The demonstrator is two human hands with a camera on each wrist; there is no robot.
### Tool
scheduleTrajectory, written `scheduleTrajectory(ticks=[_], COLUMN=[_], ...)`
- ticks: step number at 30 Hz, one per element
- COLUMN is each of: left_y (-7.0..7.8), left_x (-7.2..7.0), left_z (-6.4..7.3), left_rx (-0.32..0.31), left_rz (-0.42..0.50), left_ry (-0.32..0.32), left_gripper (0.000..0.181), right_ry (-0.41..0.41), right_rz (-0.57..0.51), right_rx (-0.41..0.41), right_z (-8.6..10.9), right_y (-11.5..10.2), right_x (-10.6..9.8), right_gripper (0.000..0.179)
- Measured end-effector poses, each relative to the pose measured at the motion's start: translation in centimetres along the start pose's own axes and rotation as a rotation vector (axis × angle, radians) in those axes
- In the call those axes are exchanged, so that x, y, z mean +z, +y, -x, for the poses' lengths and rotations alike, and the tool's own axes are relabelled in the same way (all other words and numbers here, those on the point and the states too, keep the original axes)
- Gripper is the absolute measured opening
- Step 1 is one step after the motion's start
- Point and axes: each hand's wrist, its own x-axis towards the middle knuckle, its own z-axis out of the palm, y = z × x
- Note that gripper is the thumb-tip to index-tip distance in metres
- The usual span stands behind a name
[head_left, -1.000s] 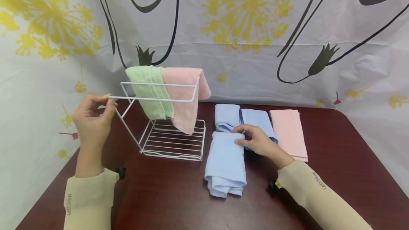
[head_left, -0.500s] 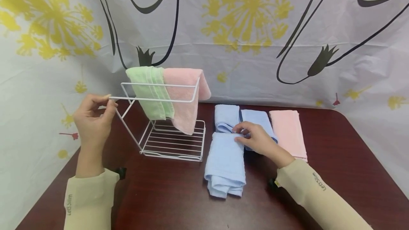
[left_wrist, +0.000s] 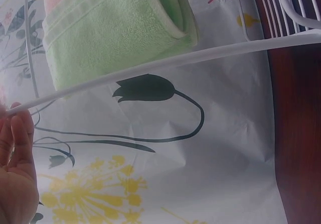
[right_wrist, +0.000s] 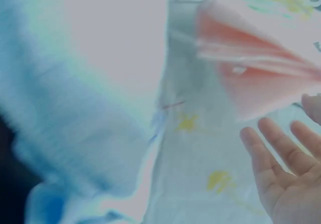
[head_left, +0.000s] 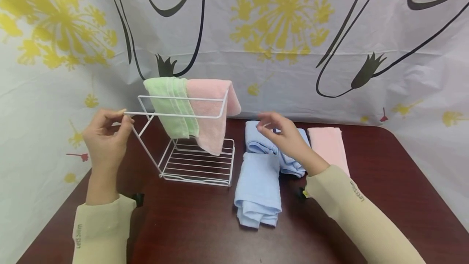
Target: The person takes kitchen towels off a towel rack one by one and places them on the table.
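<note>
My left hand [head_left: 108, 135] pinches the front corner of a white wire rack [head_left: 176, 114] between thumb and fingertips. Over the rack's back rail hang a green towel [head_left: 166, 119] and a pink towel [head_left: 212, 133], side by side. My right hand [head_left: 289, 139] is raised above the blue towels, fingers spread and holding nothing. Below it lie a front blue towel [head_left: 258, 186], a back blue towel [head_left: 254, 135] and a right blue towel [head_left: 293, 168], the last partly hidden by the hand. In the right wrist view, the fingers [right_wrist: 281, 138] stand apart from the cloth.
A folded pink towel [head_left: 327, 146] lies to the right of the blue ones on the dark red table [head_left: 190, 223]. Slats [head_left: 198, 166] form the rack's base. A white curtain [head_left: 220, 23] with flower prints hangs behind the table.
My right hand has lifted off the blue towels and moved up and a little left, its fingers opening. The left hand keeps its pinch on the rack.
</note>
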Motion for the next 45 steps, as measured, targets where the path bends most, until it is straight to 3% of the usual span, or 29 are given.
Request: scheduleTrajectory(ticks=[9, 15, 25, 30, 37, 41, 45], left_y=[0.0, -0.1, -0.1, -0.1, -0.1, -0.1, -0.1], left_x=[0.0, 0.0, 0.0, 0.1, 0.2, 0.3, 0.3], left_z=[0.0, 0.0, 0.0, 0.1, 0.1, 0.1, 0.0], left_rx=[0.007, 0.008, 0.010, 0.010, 0.013, 0.007, 0.011], left_rz=[-0.018, -0.016, -0.028, -0.019, -0.009, 0.015, 0.005], left_ry=[0.001, 0.003, 0.005, 0.013, 0.024, 0.027, 0.024], left_gripper=[0.015, 0.015, 0.015, 0.016, 0.014, 0.014, 0.014], right_ry=[0.034, 0.056, 0.067, 0.061, 0.037, 0.043, -0.011], right_rz=[-0.233, -0.259, -0.319, -0.395, -0.621, -0.664, -0.707], right_rx=[-0.086, -0.148, -0.140, -0.085, 0.016, 0.079, 0.124], right_z=[-3.7, -5.6, -7.1, -7.9, -9.2, -9.8, -10.1], right_y=[-4.1, -5.3, -6.5, -6.9, -7.3, -7.4, -7.6], right_x=[1.2, 2.0, 2.8, 3.2, 3.5, 3.5, 3.6], right_gripper=[0.044, 0.043, 0.043, 0.041, 0.040, 0.040, 0.038])
